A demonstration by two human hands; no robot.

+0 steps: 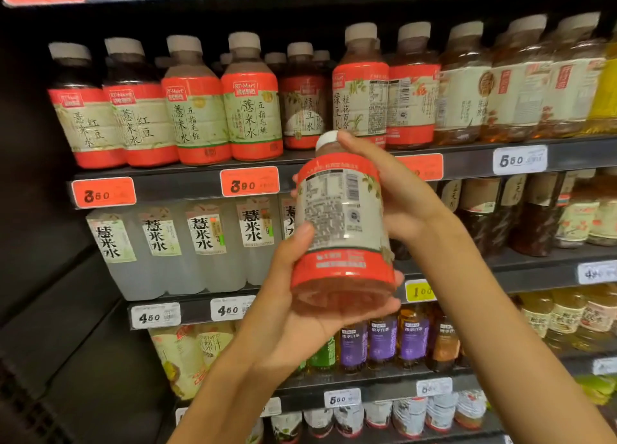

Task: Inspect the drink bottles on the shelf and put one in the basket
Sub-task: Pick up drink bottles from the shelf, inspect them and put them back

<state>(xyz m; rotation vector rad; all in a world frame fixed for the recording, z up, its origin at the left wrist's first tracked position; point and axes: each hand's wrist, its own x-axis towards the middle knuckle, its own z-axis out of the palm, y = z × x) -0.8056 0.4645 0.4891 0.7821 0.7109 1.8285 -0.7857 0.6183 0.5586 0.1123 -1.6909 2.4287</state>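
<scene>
I hold a drink bottle (340, 223) with a red and cream label and a white cap in front of the shelves, its back label with small print and a barcode turned toward me. My left hand (300, 313) cups its base from below, thumb on the label's left side. My right hand (394, 190) grips the upper part and shoulder from the right. Behind it, a row of similar red-labelled bottles (253, 99) stands on the upper shelf (187, 186). No basket is in view.
Clear bottles with white labels (203, 243) fill the shelf below. Amber tea bottles (521, 79) stand at the upper right, purple-labelled bottles (384, 340) lower down. Price tags (249, 181) line the shelf edges. A dark cabinet wall (50, 310) closes the left side.
</scene>
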